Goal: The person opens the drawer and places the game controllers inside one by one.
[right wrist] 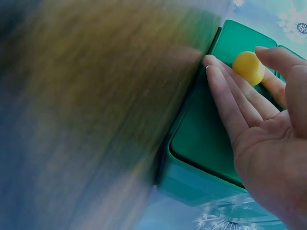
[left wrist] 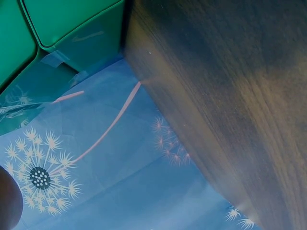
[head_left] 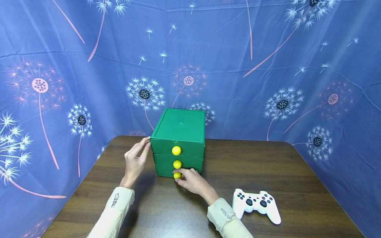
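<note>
A green drawer box (head_left: 181,124) stands on the wooden table, with three round yellow knobs down its front. My right hand (head_left: 191,180) is at the lowest knob (right wrist: 248,68), thumb and index finger pinching it. In the right wrist view the other fingers (right wrist: 225,91) stretch along the green drawer front, below the knob near the table. My left hand (head_left: 135,162) has its extended fingertips against the box's upper left front corner. The left wrist view catches only a dark bit of that hand at its left edge, beside the box's green side (left wrist: 72,21).
On the right of the table (head_left: 285,172) lies a white game controller (head_left: 255,205), close to my right sleeve (head_left: 224,215). A blue cloth (head_left: 232,96) with a dandelion print hangs behind the table and along its sides.
</note>
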Demonstrator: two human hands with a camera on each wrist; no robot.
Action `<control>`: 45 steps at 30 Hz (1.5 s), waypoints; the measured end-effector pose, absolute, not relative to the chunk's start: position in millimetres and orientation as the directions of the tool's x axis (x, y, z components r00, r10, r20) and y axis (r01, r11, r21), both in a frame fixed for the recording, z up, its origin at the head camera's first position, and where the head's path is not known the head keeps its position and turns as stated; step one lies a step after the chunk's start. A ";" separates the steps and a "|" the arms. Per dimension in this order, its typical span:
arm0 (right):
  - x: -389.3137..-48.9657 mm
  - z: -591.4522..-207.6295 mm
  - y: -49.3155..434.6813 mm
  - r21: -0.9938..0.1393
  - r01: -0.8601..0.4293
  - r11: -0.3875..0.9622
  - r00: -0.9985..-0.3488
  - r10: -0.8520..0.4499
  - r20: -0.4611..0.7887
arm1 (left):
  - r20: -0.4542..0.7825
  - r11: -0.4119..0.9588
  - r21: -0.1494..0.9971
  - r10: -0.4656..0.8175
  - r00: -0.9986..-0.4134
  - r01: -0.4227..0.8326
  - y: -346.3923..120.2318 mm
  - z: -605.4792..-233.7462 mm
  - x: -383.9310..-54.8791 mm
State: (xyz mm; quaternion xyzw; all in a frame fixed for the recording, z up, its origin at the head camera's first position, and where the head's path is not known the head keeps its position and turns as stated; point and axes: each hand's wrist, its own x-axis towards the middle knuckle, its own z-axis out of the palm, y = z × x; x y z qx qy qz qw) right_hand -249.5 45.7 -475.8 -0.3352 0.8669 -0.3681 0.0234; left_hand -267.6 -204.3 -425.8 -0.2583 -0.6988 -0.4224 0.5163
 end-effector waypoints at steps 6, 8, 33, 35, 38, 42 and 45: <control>-249.5 -476.8 44.6 -0.594 -0.608 0.526 -0.759 -0.604 0.242 | 0.940 0.508 0.323 -0.080 -0.330 0.798 -203.7 -426.2 -267.5; -249.5 -477.0 44.3 -0.572 -0.624 0.532 -0.751 -0.610 0.253 | 0.941 0.504 0.324 -0.081 -0.329 0.801 -203.4 -426.3 -267.3; -232.5 -480.4 48.2 -0.584 -0.662 0.470 -0.706 -0.652 0.276 | 0.946 0.508 0.310 -0.077 -0.316 0.804 -204.4 -427.2 -268.2; -230.8 -480.2 48.4 -0.584 -0.669 0.461 -0.698 -0.658 0.281 | 0.946 0.506 0.310 -0.077 -0.316 0.805 -204.4 -427.4 -268.3; -228.5 -479.5 48.6 -0.578 -0.675 0.458 -0.694 -0.661 0.287 | 0.945 0.503 0.312 -0.079 -0.316 0.806 -204.2 -427.1 -268.6; -225.6 -478.3 49.1 -0.572 -0.674 0.467 -0.696 -0.661 0.280 | 0.945 0.505 0.314 -0.082 -0.317 0.804 -203.7 -426.3 -268.8; -222.7 -477.2 49.1 -0.575 -0.665 0.476 -0.701 -0.664 0.261 | 0.946 0.510 0.311 -0.084 -0.314 0.802 -203.5 -425.9 -268.5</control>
